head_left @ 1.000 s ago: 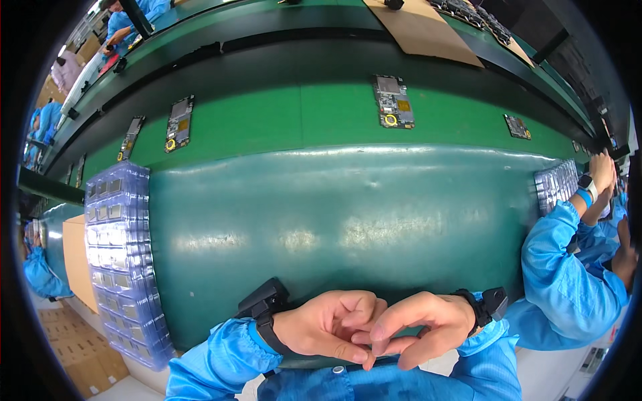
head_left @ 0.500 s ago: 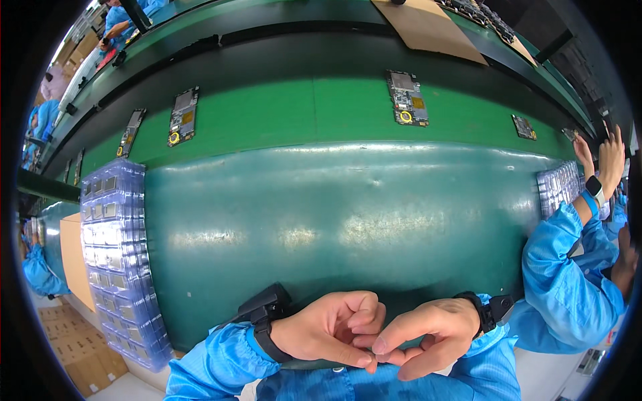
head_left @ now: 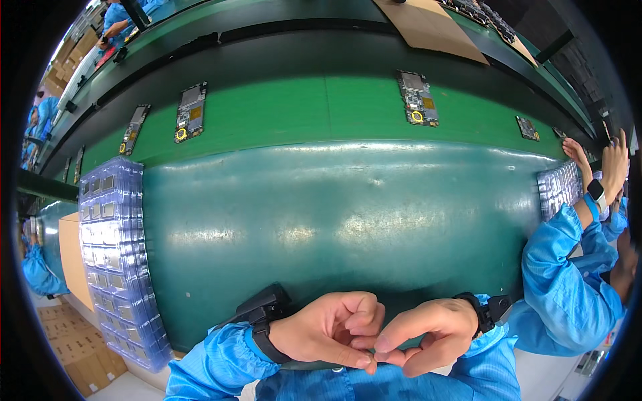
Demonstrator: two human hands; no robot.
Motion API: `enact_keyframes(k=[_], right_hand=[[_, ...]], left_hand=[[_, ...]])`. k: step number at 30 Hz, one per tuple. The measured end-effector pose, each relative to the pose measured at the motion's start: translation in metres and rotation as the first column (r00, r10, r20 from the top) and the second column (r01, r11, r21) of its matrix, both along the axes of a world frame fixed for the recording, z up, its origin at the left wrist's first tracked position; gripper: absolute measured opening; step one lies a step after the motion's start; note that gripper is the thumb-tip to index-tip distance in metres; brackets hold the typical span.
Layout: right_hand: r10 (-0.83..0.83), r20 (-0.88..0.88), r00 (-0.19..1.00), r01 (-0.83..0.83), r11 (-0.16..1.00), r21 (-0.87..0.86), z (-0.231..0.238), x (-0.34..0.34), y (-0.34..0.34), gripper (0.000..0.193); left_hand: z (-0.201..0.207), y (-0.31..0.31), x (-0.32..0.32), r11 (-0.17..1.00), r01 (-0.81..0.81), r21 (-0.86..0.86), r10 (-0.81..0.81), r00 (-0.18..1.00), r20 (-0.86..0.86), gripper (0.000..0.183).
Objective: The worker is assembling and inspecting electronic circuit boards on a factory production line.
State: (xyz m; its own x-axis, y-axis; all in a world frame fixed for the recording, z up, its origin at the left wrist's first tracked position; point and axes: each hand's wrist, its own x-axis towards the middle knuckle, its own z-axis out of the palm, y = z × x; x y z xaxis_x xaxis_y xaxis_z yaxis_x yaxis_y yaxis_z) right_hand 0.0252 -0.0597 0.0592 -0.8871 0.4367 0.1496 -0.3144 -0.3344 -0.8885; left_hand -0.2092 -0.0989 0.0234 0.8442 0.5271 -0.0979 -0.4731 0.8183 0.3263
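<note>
My left hand [head_left: 334,329] and my right hand [head_left: 428,336] meet at the near edge of the green work mat [head_left: 321,200], close to my body. Their thumbs and fingertips are pressed together and touch each other. Whatever lies between the fingertips, if anything, is too small or too hidden to make out. Each wrist wears a black strap with a dark device on it. Left of my hands stands a stack of clear plastic trays [head_left: 120,267] with small grey metal rectangles in its pockets.
Beyond the mat runs a green belt [head_left: 287,113] carrying several circuit boards, including a nearer circuit board [head_left: 418,99] and another circuit board [head_left: 190,112]. At right, a co-worker's hand [head_left: 614,164] reaches toward the belt past another tray stack [head_left: 558,190]. A cardboard sheet [head_left: 435,33] lies behind.
The circuit boards have shifted slightly right along the belt. The co-worker's nearer hand has come away from the small board at the far right. My hands have hardly moved.
</note>
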Motion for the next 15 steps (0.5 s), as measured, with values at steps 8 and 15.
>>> enact_keyframes(k=[8, 15], right_hand=[[0.083, 0.024, 0.996, -0.085, 0.994, 0.071, -0.006, 0.001, -0.001, 0.060], [0.067, 0.004, 0.998, -0.067, 0.998, -0.014, -0.006, 0.001, 0.004, 0.053]], left_hand=[[-0.008, -0.002, -0.001, 1.000, -0.022, 0.000, 0.022, 1.000, 0.014, 0.044], [-0.001, 0.002, -0.003, 0.998, -0.017, 0.069, 0.019, 0.999, -0.039, 0.043]])
